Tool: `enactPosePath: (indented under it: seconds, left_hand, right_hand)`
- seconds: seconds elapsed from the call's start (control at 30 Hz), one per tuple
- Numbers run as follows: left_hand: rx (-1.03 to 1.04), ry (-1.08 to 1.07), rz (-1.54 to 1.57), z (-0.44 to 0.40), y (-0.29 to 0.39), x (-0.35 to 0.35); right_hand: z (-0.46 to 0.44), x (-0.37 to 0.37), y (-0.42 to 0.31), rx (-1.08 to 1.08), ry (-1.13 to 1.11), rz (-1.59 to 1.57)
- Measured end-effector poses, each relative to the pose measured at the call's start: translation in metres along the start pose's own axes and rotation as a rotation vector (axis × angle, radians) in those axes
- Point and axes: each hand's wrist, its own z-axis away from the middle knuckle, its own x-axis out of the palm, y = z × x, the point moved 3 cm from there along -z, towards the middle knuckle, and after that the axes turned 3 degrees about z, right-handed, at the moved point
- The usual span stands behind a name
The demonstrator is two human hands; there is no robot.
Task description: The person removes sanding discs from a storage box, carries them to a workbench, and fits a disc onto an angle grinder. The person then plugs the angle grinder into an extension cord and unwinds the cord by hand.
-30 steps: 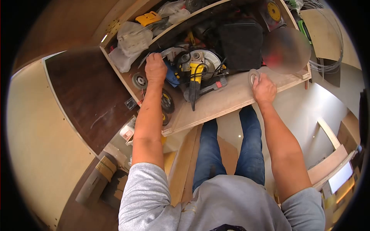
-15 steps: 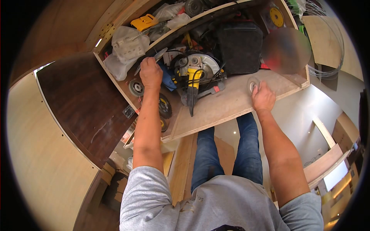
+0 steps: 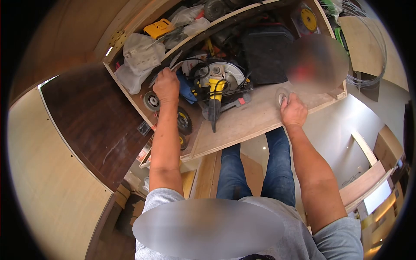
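Note:
My left hand (image 3: pixel 166 88) is closed at the left side of an open wooden box, pinching thin, flat grey pieces (image 3: pixel 175 60) that look like discs seen nearly edge-on. Below it sit a grey-rimmed wheel (image 3: pixel 151 101) and a black toothed wheel (image 3: pixel 184 121). At the box's front board, my right hand (image 3: pixel 294 110) grips a small round abrasive disc (image 3: pixel 282 97) by its edge, close to the wood. Between both hands rests a power saw (image 3: pixel 229 73) with a yellow-and-black handle (image 3: pixel 216 95) and a black cord.
Behind the saw stands a black case (image 3: pixel 268 52). A yellow disc (image 3: pixel 308 19) leans in the box's far right corner. Plastic bags (image 3: pixel 143 52) and a yellow tool part (image 3: pixel 158 28) fill the rear left compartment. Coiled wire (image 3: pixel 377 52) hangs at the right.
Both hands have shifted slightly within the view, still holding their pieces. The flat pieces in my left hand are tilted a little differently. The tools in the box stay in place.

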Motion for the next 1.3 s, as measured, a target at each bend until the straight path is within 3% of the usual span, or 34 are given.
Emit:
enactPosePath:
  seconds: [0.23, 0.57, 0.7, 0.8, 1.03, 1.17, 1.3]
  left_hand:
    - [-0.050, -0.066, -0.068, -0.013, -0.001, 0.009]
    - [-0.033, 0.112, -0.006, -0.005, 0.008, 0.009]
    - [-0.082, 0.067, 0.036, -0.010, 0.004, 0.010]
    - [-0.132, -0.086, -0.018, -0.012, 0.001, 0.013]
    - [-0.223, -0.103, -0.022, -0.008, -0.003, 0.016]
    - [-0.218, -0.028, 0.045, 0.009, 0.015, -0.010]
    - [-0.186, -0.083, 0.173, 0.059, 0.044, -0.057]
  right_hand:
    - [0.001, -0.001, 0.000, -0.010, 0.023, -0.034]
    - [0.002, 0.001, 0.001, -0.018, 0.045, -0.062]
    - [0.003, 0.003, 0.002, -0.022, 0.054, -0.073]
    - [0.000, 0.006, 0.003, -0.008, 0.041, -0.047]
    - [0.001, 0.003, 0.002, -0.008, 0.041, -0.074]
    - [0.001, -0.001, 0.003, -0.017, 0.032, -0.070]
    - [0.002, 0.001, 0.003, -0.024, 0.023, -0.088]
